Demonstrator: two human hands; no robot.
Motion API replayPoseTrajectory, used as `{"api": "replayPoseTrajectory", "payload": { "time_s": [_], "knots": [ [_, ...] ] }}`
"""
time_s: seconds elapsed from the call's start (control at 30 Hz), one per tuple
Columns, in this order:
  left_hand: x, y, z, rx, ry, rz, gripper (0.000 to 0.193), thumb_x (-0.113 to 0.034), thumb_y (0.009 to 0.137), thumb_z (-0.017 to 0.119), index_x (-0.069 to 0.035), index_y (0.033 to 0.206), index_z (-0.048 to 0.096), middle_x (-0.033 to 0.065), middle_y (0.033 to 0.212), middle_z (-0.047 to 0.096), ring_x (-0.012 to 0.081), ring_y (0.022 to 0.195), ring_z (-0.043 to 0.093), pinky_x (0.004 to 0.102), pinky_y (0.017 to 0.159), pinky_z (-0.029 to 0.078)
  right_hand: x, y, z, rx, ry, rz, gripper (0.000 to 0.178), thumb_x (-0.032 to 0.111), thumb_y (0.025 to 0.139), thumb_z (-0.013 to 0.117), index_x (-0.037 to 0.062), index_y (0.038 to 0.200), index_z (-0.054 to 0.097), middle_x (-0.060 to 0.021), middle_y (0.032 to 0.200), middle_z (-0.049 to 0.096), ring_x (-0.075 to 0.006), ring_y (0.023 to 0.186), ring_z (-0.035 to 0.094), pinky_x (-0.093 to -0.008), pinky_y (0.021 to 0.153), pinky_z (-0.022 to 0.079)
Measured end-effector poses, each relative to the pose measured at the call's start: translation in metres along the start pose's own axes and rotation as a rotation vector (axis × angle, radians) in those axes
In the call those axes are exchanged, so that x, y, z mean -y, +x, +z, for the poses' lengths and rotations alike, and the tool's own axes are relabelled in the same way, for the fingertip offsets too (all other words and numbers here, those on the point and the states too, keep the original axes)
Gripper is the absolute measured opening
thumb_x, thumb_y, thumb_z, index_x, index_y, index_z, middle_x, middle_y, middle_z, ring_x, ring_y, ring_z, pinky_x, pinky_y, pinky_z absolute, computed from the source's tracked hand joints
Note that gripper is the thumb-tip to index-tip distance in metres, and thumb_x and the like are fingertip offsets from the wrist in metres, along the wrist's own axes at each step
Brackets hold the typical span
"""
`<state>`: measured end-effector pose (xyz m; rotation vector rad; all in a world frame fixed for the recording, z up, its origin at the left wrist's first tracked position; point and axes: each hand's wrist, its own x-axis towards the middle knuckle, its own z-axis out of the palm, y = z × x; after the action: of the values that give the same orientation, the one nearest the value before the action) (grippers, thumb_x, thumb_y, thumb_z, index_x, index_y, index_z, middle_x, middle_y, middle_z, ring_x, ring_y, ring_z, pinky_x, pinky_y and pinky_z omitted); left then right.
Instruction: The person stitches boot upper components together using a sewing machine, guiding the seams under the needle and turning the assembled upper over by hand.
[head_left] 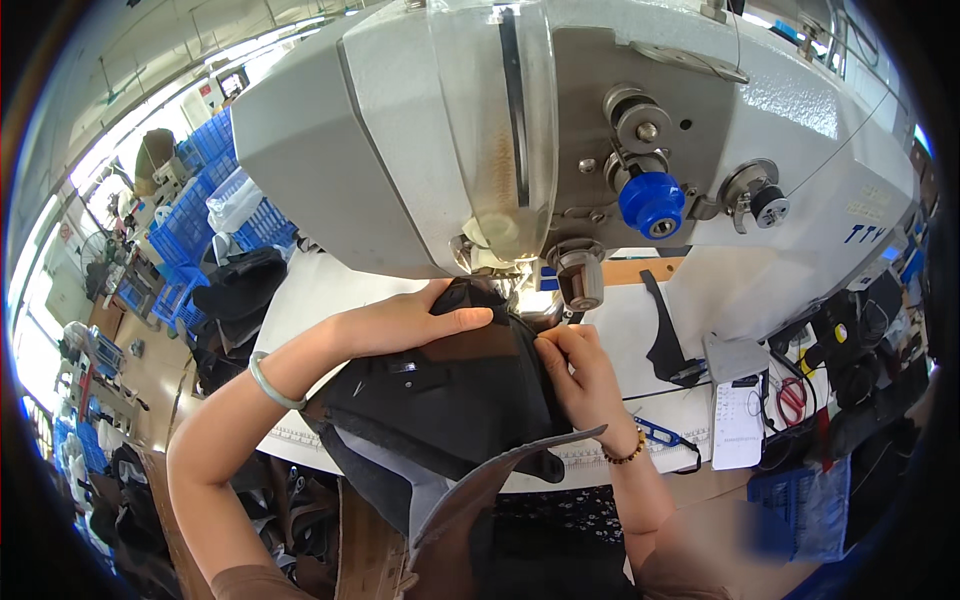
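A half-sewn black bag point(440, 405) with a grey lining and a small metal plate lies across the white sewing table, its far end beneath the head of a large white sewing machine point(395, 140). My left hand point(400, 325) rests flat on the bag's top side, thumb stretched toward the stitching area. At the bag's right edge my right hand point(585, 375) pinches the material between thumb and fingers. A grey-brown flap point(465, 505) of the bag curls up toward me. The needle and the bag's far end are partly hidden.
Right of the bag lie a dark cut strip point(663, 335), a blue tool point(655, 432), a white card point(737, 425) and red-handled scissors point(791, 400). Dark pieces point(240, 290) and blue crates point(185, 235) stand at left. A blue basket point(800, 505) sits at lower right.
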<state>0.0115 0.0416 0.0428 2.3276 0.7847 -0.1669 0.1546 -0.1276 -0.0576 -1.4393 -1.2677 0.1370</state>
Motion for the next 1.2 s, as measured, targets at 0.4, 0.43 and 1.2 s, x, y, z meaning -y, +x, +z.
{"api": "replayPoseTrajectory", "payload": {
  "time_s": [0.4,0.43,1.2],
  "knots": [
    [-0.025,-0.029,0.013,-0.101,0.110,-0.099,0.079,-0.061,0.086,0.045,0.000,0.134,0.035,0.0229,0.099,0.063,0.0385,0.096,0.060,0.0372,0.085,0.046,-0.006,0.029,-0.025,0.245,0.002,0.080,0.021,0.020,0.090,0.053,0.0007,0.083,0.059,-0.0149,0.069,0.058,-0.0271,0.066,0.048,-0.0355,0.062,0.040],
    [-0.028,-0.034,0.011,-0.108,0.107,-0.092,0.079,-0.061,0.086,0.045,0.000,0.134,0.035,0.0229,0.099,0.063,0.0385,0.096,0.060,0.0372,0.085,0.046,-0.006,0.032,-0.028,0.243,0.048,0.099,0.023,0.020,0.090,0.053,-0.0004,0.081,0.059,-0.0144,0.067,0.058,-0.0247,0.063,0.049,-0.0342,0.060,0.040],
    [-0.061,-0.063,0.095,-0.367,0.401,0.731,0.071,-0.020,0.063,0.066,0.003,0.127,0.046,0.0317,0.135,0.035,0.0429,0.131,0.031,0.0482,0.108,0.025,-0.022,0.082,-0.061,0.395,-0.265,-0.026,0.034,0.034,0.075,0.063,-0.0008,0.075,0.064,-0.0200,0.065,0.060,-0.0284,0.057,0.058,-0.0360,0.055,0.044]
  ]
}}
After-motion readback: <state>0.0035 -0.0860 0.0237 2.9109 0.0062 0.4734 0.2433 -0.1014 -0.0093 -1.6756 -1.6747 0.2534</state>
